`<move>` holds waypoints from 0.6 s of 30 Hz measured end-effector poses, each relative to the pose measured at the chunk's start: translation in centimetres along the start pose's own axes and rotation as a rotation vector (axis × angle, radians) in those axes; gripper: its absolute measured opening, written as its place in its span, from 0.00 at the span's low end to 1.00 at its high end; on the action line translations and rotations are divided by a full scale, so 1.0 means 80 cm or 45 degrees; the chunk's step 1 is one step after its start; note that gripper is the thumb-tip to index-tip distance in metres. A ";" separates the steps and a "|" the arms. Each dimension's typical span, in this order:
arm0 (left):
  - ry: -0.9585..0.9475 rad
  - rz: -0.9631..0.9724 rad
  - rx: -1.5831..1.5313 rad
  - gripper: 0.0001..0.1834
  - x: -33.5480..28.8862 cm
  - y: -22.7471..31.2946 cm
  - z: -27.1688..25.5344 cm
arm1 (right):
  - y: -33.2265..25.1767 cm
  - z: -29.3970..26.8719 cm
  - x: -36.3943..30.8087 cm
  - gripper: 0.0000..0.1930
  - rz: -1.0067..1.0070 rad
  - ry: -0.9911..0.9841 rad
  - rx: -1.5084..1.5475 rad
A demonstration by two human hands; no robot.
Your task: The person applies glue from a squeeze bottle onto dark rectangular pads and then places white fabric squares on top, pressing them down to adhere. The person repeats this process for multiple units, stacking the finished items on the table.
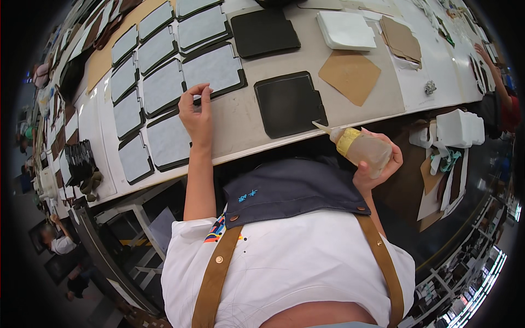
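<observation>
My right hand (pixel 386 158) is wrapped round a squeeze bottle (pixel 365 150) with a yellow band and cloudy contents. The bottle lies tilted, its thin nozzle pointing left over the near right corner of a black panel (pixel 289 104). That panel lies flat by the table's near edge and has a notched right side. My left hand (pixel 197 112) is raised at the near side of a black panel with a pale grey sheet (pixel 210 71) on it. Its fingers are curled, thumb and forefinger close together; whether anything is between them cannot be made out.
Rows of sheet-topped black panels (pixel 163 87) cover the table's left part. Another black panel (pixel 265 34) lies farther back. To the right are a brown square sheet (pixel 350 76), a white stack (pixel 345 30) and brown pieces (pixel 401 41). The table's near edge (pixel 361 121) runs before me.
</observation>
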State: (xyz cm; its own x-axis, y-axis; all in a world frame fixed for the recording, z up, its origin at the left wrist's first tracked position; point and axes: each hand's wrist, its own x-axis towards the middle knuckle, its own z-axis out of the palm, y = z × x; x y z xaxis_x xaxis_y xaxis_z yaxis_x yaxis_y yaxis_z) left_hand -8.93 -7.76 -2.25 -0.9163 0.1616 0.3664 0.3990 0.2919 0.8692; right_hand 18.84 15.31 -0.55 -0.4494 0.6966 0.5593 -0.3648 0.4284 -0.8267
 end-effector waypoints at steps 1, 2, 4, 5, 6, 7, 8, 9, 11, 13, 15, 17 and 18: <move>0.001 -0.010 -0.005 0.05 0.000 0.001 -0.001 | 0.001 0.003 -0.001 0.42 -0.007 -0.021 0.016; -0.004 0.007 0.007 0.05 0.000 -0.001 -0.001 | 0.002 0.005 -0.003 0.42 -0.015 -0.042 0.032; -0.013 0.044 0.031 0.05 0.000 -0.004 -0.002 | 0.002 0.013 -0.006 0.42 -0.023 -0.073 0.067; -0.010 0.037 0.015 0.05 0.001 -0.004 -0.001 | 0.002 0.017 -0.007 0.43 -0.023 -0.084 0.085; -0.003 0.028 0.005 0.05 0.000 -0.002 -0.001 | 0.002 0.022 -0.008 0.43 -0.020 -0.099 0.108; 0.004 0.019 -0.005 0.05 0.000 0.000 -0.001 | 0.002 0.025 -0.009 0.43 -0.013 -0.120 0.126; -0.008 0.038 0.019 0.05 0.000 -0.002 -0.002 | 0.001 0.028 -0.010 0.43 -0.007 -0.143 0.144; -0.023 0.057 0.042 0.05 0.000 -0.005 -0.002 | 0.001 0.032 -0.011 0.44 0.000 -0.163 0.161; -0.039 0.078 0.069 0.06 0.000 -0.007 -0.003 | 0.001 0.041 -0.013 0.44 -0.028 -0.211 0.189; -0.045 0.087 0.072 0.06 0.000 -0.007 -0.003 | 0.003 0.049 -0.014 0.44 -0.056 -0.263 0.206; -0.043 0.105 0.084 0.06 0.000 -0.010 -0.004 | 0.004 0.057 -0.014 0.44 -0.080 -0.320 0.213; -0.024 0.082 0.065 0.05 0.000 -0.009 -0.002 | 0.002 0.066 -0.012 0.44 -0.102 -0.375 0.220; -0.007 0.049 0.039 0.05 0.000 -0.007 0.000 | 0.001 0.071 -0.012 0.44 -0.114 -0.402 0.219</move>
State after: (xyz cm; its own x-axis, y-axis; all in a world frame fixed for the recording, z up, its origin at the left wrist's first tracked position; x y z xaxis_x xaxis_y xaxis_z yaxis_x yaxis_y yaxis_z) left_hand -9.15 -7.90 -2.72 -0.9003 0.1780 0.3973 0.4346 0.3139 0.8442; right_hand 14.60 11.42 -0.81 -0.6292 0.4373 0.6426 -0.5339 0.3576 -0.7662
